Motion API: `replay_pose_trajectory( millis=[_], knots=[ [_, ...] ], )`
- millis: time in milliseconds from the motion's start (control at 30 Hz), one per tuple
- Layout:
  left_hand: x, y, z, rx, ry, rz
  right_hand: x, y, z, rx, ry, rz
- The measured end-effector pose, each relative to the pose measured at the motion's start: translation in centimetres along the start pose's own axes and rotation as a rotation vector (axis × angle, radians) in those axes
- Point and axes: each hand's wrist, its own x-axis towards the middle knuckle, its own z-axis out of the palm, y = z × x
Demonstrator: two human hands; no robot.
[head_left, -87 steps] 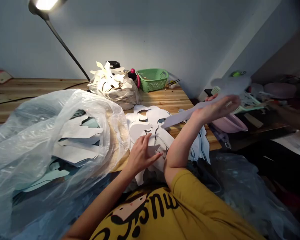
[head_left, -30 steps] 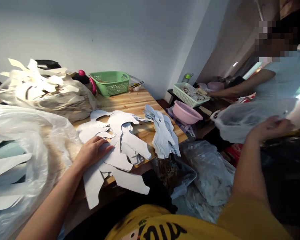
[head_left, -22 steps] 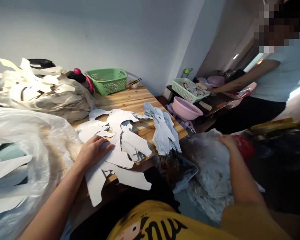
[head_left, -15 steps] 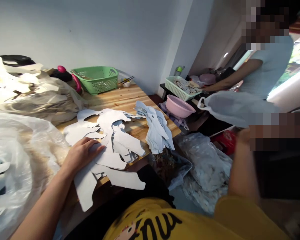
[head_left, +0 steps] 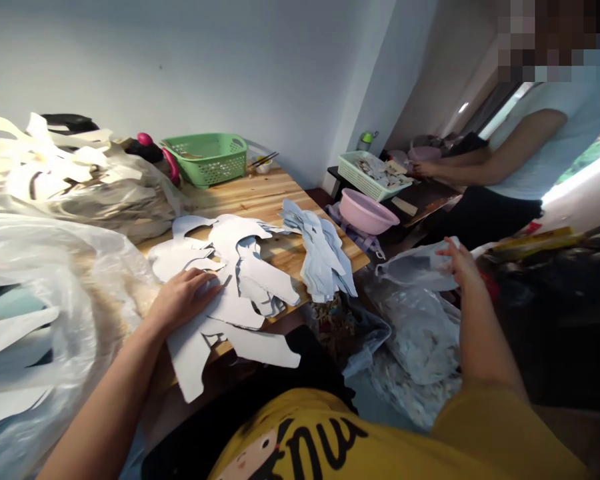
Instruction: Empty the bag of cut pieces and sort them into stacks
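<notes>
L hand [head_left: 183, 300] palm-down, wide open on 1 pile of white cutouts [head_left: 253, 313], R hand [head_left: 455, 261] narrow, pinching 1 plastic bag [head_left: 415, 270], 1 pale-blue stack [head_left: 320, 257] between

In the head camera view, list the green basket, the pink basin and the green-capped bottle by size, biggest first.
1. Green plastic basket
2. Pink plastic basin
3. Green-capped bottle

The bottle looks smallest, but it stands farther from the camera, so its true size is unsure.
</notes>
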Motion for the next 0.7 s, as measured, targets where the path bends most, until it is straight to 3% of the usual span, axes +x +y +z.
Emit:
replay_pose_trajectory(
  millis=[100,300,467,633,700],
  knots=[
    [0.3,0.1,-0.7,-0.017,-0.033,0.006,1.5,-1.4,-1.1,0.149,-0.007,0.029],
    [2.0,0.7,-2.6,-0.010,0.057,-0.127,2.9,-5.1,-1.6,0.336,0.064,0.029],
    [2.1,0.1,-1.5,-0.053,-0.143,-0.142,3.6,-7.3,-1.5,0.417,0.094,0.056],
    [1.0,0.3,-0.7,-0.032,-0.096,-0.101,3.7,-7.5,-1.0,0.421,0.099,0.126],
    [0.5,0.7,-1.0,-0.036,-0.077,-0.099,3.0,-7.8,-0.6,0.412,0.116,0.067]
  ],
)
